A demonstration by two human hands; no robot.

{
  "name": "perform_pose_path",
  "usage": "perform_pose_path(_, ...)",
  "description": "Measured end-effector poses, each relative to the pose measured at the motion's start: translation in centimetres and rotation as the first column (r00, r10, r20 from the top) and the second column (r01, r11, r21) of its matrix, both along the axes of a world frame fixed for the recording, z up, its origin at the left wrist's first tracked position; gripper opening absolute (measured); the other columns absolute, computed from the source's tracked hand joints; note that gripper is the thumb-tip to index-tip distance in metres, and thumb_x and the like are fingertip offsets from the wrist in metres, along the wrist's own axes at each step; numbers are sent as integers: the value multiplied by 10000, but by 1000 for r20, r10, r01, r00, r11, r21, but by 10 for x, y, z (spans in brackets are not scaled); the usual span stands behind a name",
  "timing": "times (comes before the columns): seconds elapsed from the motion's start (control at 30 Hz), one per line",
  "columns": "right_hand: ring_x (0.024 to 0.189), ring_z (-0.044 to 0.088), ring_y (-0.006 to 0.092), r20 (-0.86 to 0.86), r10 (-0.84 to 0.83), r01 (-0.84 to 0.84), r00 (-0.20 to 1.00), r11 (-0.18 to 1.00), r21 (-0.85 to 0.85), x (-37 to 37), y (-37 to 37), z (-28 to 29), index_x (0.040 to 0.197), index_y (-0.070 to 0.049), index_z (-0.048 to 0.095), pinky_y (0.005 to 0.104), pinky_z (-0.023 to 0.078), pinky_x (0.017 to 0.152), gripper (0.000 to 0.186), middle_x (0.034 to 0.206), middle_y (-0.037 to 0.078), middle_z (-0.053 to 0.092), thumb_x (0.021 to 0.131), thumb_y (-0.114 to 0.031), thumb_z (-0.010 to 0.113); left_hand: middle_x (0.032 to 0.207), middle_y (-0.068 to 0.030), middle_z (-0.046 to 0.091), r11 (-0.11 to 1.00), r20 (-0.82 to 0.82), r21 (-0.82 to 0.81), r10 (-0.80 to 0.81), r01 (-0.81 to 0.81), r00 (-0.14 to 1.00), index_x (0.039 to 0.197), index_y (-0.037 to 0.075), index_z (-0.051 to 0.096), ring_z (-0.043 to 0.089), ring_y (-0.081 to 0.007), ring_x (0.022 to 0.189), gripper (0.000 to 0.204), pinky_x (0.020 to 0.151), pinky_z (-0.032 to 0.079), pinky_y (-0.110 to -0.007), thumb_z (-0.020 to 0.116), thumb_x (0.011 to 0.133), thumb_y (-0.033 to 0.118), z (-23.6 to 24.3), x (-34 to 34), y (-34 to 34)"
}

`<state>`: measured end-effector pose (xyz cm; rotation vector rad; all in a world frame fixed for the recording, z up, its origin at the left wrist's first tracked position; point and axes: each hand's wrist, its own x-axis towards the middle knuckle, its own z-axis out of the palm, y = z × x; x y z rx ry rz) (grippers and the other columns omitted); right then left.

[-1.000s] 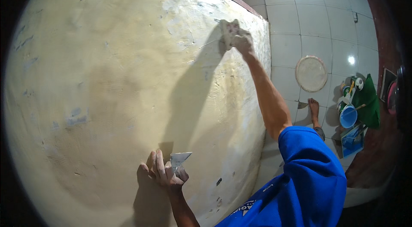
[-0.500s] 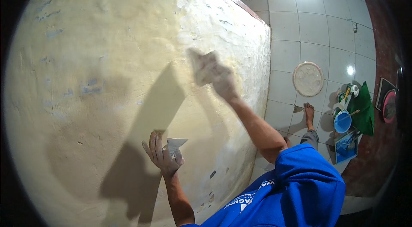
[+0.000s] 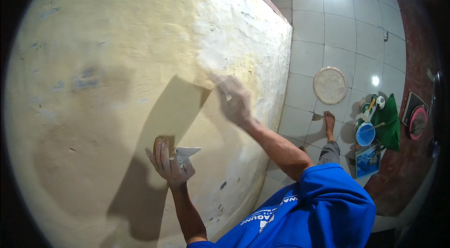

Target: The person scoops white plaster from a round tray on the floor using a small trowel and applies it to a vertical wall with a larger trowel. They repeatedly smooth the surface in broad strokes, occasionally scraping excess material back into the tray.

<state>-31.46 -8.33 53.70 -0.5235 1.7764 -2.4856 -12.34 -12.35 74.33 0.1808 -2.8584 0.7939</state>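
Against the yellowish wall (image 3: 117,83), the right hand (image 3: 234,100) presses a blurred scraper blade (image 3: 216,81) that slants up and to the left toward the white patch (image 3: 220,37); its fingers are closed on the handle. Lower and further left, the left hand (image 3: 168,163) rests flat on the wall, pinching a second small putty knife (image 3: 186,153) (blade pointing right); the hands are well apart, the right nearer the patch.

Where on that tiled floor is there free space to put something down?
Bare tiles run along the wall base, above the round lid. It is crowded lower right: the blue bucket, green cloth and tray cluster beside the bare foot.
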Motion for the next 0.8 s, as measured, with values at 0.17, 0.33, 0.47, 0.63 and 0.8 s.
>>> perform_pose_path(0.17,708,661,251,700,54,-154,712,985,81,-62,6,-89,1386,-134,603,383,516,677,433,792,190,671,1081,-352,387,1369,-192,542,1000,-13,14,14,-14,1000,1085,28,539,520,-427,1305,293,1161,237,-701,486,933,273,-1,-2,0)
perform_pose_path(0.33,791,699,166,300,21,-177,954,846,502,-66,-32,-17,1306,-138,669,322,574,640,346,958,88,744,1030,-301,540,1355,-196,553,1000,-8,17,15,-15,1000,1148,58,537,530,-429,1293,311,1158,245,-699,466,968,301,0,-7,1)
perform_pose_path(0.47,793,613,354,37,28,-32,999,994,107,-47,-9,137,1286,-45,614,446,522,759,372,881,180,613,925,-79,532,1325,-217,562,983,-155,99,-139,156,978,1175,119,536,550,-444,1259,305,1146,259,-705,443,1006,356,0,8,-9)
perform_pose_path(0.63,863,661,288,240,183,-134,953,969,-207,-65,0,64,1216,-20,655,421,525,756,370,917,159,669,960,-227,485,1264,-218,590,993,-161,65,-84,96,983,1116,126,483,561,-444,1245,262,1150,251,-701,434,998,353,6,10,-1)
perform_pose_path(0.8,715,691,198,760,-131,-164,637,940,299,-127,-7,-147,1057,-39,763,365,534,654,725,654,137,684,1034,-630,342,1273,-223,584,993,-136,41,-104,110,985,1149,140,473,564,-451,1238,273,1159,224,-701,438,973,346,3,0,2)
